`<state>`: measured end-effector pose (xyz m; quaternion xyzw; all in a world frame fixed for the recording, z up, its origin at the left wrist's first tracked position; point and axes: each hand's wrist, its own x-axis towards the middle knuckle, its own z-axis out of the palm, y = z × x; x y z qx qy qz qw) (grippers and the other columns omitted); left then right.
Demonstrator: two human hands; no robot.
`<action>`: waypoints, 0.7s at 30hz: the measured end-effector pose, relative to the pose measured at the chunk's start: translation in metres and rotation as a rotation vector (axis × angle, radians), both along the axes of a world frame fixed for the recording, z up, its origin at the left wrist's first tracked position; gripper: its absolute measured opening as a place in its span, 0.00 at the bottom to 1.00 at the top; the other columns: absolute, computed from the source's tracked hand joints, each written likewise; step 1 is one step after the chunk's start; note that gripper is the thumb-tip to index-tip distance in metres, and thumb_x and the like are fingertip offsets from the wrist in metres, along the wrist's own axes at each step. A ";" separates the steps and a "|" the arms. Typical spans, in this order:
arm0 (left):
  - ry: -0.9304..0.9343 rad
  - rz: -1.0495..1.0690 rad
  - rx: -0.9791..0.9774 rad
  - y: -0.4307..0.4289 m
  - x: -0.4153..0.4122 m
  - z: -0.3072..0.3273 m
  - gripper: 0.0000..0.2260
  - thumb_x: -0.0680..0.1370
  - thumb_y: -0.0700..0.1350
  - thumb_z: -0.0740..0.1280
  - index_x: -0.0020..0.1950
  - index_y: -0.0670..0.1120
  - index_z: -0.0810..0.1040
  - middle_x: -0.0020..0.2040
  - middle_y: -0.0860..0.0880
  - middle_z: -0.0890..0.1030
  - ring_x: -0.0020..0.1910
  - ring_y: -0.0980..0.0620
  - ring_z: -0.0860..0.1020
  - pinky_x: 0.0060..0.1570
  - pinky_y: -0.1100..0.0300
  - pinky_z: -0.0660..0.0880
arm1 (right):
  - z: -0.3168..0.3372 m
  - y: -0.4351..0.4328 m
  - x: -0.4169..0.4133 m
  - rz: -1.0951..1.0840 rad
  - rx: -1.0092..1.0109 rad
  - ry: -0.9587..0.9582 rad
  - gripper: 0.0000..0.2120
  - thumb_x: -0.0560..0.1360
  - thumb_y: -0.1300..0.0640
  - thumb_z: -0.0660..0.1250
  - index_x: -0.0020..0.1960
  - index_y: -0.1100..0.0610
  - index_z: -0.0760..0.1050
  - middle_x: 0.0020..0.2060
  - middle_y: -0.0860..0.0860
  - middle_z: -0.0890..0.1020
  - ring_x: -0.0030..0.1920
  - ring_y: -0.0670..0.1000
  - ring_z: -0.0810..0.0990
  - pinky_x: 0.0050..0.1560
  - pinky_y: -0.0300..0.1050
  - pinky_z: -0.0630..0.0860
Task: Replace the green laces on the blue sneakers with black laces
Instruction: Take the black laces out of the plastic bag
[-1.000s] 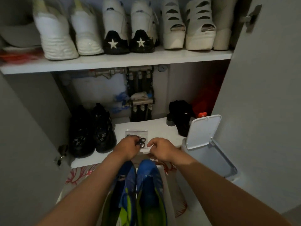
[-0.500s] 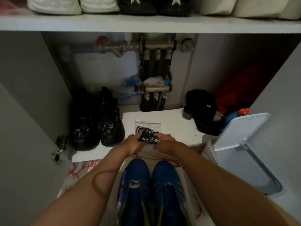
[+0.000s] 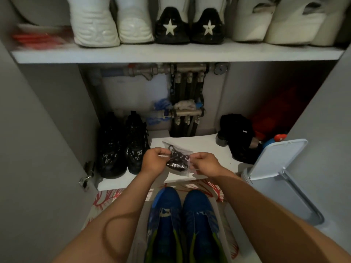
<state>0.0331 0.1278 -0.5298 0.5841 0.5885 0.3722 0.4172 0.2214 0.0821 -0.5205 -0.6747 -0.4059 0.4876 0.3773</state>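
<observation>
Two blue sneakers (image 3: 182, 221) with green trim stand side by side on the floor between my forearms, toes pointing at the cupboard. Above the low white shelf (image 3: 205, 147) I hold up a small clear plastic bag of coiled black laces (image 3: 177, 160). My left hand (image 3: 154, 161) pinches the bag's left top corner and my right hand (image 3: 206, 164) pinches its right edge. A second clear bag (image 3: 171, 146) lies flat on the shelf just behind.
A pair of black sneakers (image 3: 121, 147) stands on the shelf's left. A black cloth bundle (image 3: 241, 137) sits at its right, by an open-lidded grey bin (image 3: 279, 179). White and black shoes (image 3: 171, 23) line the upper shelf. Pipes (image 3: 186, 103) run along the back. Open cupboard doors flank both sides.
Both hands have lifted the bag of black laces off the shelf and drawn apart, one on each side of it. The camera tilted up, so the upper shelf shows again.
</observation>
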 end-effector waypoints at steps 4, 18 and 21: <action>-0.068 -0.053 0.042 -0.027 -0.014 0.026 0.15 0.74 0.30 0.71 0.42 0.51 0.82 0.45 0.50 0.84 0.47 0.52 0.82 0.52 0.61 0.78 | 0.032 -0.024 0.001 -0.067 -0.047 0.074 0.19 0.78 0.63 0.68 0.67 0.55 0.70 0.53 0.59 0.82 0.45 0.54 0.82 0.37 0.43 0.80; -0.118 -0.190 0.119 -0.140 -0.052 0.123 0.17 0.75 0.25 0.63 0.43 0.45 0.82 0.40 0.48 0.84 0.40 0.54 0.82 0.37 0.68 0.76 | 0.097 -0.120 -0.032 0.022 0.015 0.271 0.12 0.79 0.56 0.67 0.61 0.57 0.77 0.47 0.54 0.81 0.36 0.51 0.79 0.31 0.41 0.72; -0.005 -0.171 0.182 -0.154 -0.061 0.126 0.20 0.75 0.25 0.61 0.42 0.49 0.81 0.42 0.50 0.84 0.43 0.52 0.81 0.44 0.63 0.78 | 0.110 -0.142 -0.036 0.035 0.039 0.213 0.07 0.78 0.58 0.69 0.55 0.56 0.81 0.41 0.53 0.80 0.29 0.47 0.77 0.26 0.38 0.70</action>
